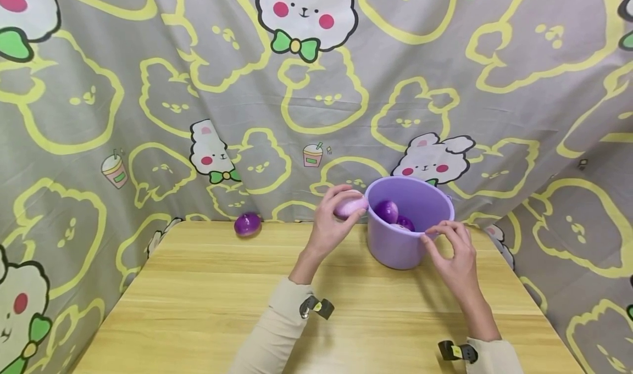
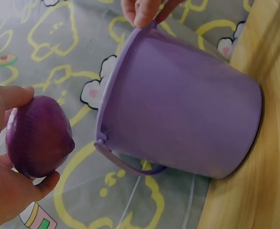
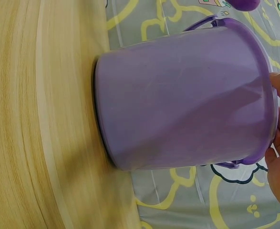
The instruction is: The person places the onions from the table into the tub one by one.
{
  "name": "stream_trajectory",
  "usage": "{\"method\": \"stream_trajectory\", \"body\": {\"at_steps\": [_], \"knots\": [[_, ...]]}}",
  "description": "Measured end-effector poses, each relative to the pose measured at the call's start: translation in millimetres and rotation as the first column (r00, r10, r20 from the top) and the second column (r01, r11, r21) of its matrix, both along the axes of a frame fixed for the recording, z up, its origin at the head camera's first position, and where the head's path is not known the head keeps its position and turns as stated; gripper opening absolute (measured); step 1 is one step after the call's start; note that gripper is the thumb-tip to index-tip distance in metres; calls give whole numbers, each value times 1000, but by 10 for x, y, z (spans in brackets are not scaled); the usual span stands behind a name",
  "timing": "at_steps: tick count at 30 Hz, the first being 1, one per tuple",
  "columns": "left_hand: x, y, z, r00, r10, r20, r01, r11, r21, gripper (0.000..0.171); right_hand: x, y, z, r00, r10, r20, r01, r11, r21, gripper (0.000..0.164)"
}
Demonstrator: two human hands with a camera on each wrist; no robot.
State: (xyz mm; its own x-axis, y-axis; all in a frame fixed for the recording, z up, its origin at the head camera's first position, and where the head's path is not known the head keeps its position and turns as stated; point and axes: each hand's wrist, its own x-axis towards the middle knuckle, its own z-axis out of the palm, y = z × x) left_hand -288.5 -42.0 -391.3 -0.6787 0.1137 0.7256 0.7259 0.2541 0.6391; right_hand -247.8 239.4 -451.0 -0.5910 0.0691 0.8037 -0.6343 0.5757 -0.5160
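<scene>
My left hand (image 1: 330,223) grips a purple onion (image 2: 40,137) between thumb and fingers, its pointed end facing the bucket. It is held at rim height, just left of a purple bucket (image 1: 395,250) that stands upright on the table. In the head view this onion (image 1: 350,205) looks pale from glare. My right hand (image 1: 456,256) pinches the bucket's near right rim, thumb outside. Inside the bucket lie more purple onions (image 1: 387,212), partly hidden by the wall. The bucket's handle (image 2: 130,167) hangs down at its side.
Another purple onion (image 1: 248,224) sits at the back left of the wooden table (image 1: 207,308), near its far edge. A grey curtain (image 1: 326,116) with cartoon prints hangs close behind the table and along both sides.
</scene>
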Motion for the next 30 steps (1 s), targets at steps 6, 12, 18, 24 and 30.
{"method": "stream_trajectory", "body": {"at_steps": [6,12,18,24,30], "knots": [[-2,82,27,1000,0,27,0,1000,-1,28,-1,-16,16,999,1,-38,-2,1000,-11,29],[-10,160,36,1000,-16,24,16,1000,12,28,-4,-17,9,999,4,-38,-5,1000,-7,29],[-14,233,31,998,-33,51,34,999,-2,27,3,-24,2,999,2,-36,-2,1000,-6,28],[-7,283,58,997,-53,56,54,999,-7,28,5,-34,5,999,6,-40,-6,1000,-4,28],[-10,335,80,996,-81,47,81,997,-10,28,12,-35,15,999,3,-36,-3,1000,-4,28]]}}
